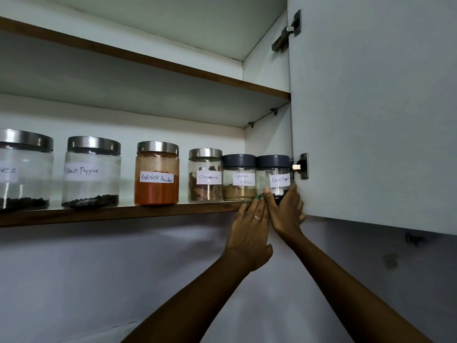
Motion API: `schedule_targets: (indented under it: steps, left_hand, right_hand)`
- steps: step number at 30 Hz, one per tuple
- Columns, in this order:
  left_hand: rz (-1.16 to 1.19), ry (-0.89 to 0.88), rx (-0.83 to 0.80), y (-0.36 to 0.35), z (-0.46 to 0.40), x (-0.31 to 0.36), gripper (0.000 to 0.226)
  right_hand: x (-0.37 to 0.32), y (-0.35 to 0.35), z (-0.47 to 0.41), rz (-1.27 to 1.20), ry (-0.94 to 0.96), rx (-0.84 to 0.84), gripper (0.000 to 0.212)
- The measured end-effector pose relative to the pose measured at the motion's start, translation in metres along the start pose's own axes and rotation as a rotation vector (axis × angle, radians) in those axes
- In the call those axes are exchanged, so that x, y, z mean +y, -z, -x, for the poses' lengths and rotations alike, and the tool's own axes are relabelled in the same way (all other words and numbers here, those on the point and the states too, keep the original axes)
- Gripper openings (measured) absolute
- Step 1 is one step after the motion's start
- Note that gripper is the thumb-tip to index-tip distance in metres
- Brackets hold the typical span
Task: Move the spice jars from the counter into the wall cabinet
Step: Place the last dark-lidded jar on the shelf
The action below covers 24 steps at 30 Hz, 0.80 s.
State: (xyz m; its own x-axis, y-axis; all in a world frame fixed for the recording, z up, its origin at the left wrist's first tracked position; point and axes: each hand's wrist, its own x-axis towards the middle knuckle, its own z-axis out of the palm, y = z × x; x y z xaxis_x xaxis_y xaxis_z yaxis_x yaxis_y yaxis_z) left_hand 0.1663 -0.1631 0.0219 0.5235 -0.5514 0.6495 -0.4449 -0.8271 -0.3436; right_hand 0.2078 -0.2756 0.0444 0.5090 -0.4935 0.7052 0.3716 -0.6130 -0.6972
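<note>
The right hand (285, 211) gripped the small pepper jar (273, 177) from below at the shelf's (99, 214) right end, against the cabinet door (371, 120). The left hand (249, 233) lay flat and open just beside it, fingertips on the shelf edge under the masala jar (239, 178). Four steel-lidded jars stood further left.

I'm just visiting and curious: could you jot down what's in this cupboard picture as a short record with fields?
place: open wall cabinet, lower shelf
jars in row: six
labels, left to right: partly cut off, Black Pepper, Red Chilli Powder, Cinnamon, Garam Masala, Black Pepper
right hand: wrapped around the small Black Pepper jar at the shelf's right end
left hand: flat, fingertips at the shelf edge below Garam Masala
upper shelf: no contents visible
door: open, right
</note>
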Motion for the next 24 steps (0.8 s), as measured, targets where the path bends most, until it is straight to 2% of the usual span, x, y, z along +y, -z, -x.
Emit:
schedule_targets:
  steps: [4, 14, 19, 24]
  left_hand:
    - [-0.002, 0.000, -0.015, 0.001, 0.000, 0.000, 0.082]
    - [0.033, -0.006, -0.024, 0.007, 0.006, -0.004, 0.082]
    - [0.131, -0.032, 0.057, 0.012, 0.024, -0.007, 0.073]
    - [0.210, -0.072, 0.291, 0.035, 0.062, -0.030, 0.047]
  right_hand:
    - [0.002, 0.000, 0.002, 0.034, -0.013, -0.006, 0.075]
    - [-0.004, 0.007, 0.014, 0.000, 0.002, 0.020, 0.071]
    - [-0.021, 0.014, 0.035, -0.063, 0.029, 0.157, 0.042]
    - [-0.043, 0.019, 0.059, -0.133, 0.237, 0.159, 0.017]
